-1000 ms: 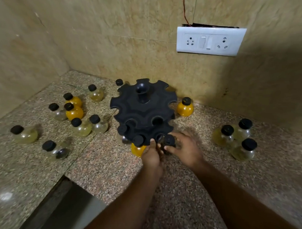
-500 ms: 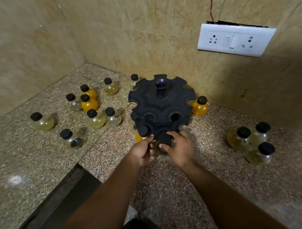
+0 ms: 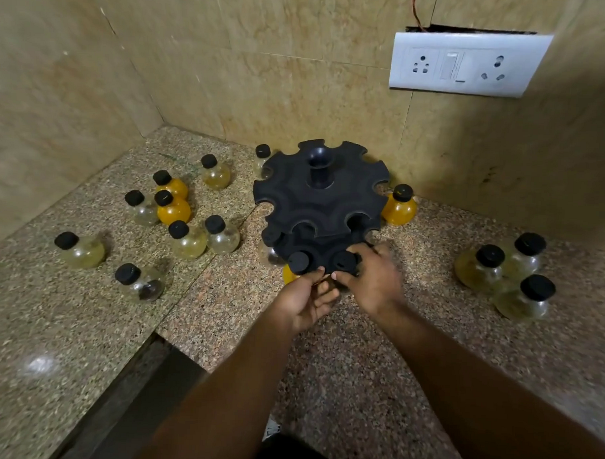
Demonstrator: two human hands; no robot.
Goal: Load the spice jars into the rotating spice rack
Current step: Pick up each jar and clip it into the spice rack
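The black two-tier rotating spice rack (image 3: 320,209) stands on the counter near the back wall. Its lower tier holds an orange jar (image 3: 298,262) at the front and a clear jar (image 3: 271,254) to the left. A black-capped spice jar (image 3: 344,261) sits at a front slot of the lower tier, its body hidden between my hands. My right hand (image 3: 374,280) grips it from the right. My left hand (image 3: 305,298) closes on it from below left, thumb against the rack's rim. Several loose jars (image 3: 187,242) stand to the left and three jars (image 3: 490,270) to the right.
An orange jar (image 3: 399,207) stands right behind the rack by the wall. The granite counter (image 3: 85,324) has a dark gap (image 3: 134,395) at its front left. A white switch plate (image 3: 464,63) hangs on the back wall; a side wall closes the left.
The view has shifted so the rack sits further right and lower. Both hands stay at the rack's front, and the jar's cap has moved in against the lower tier.
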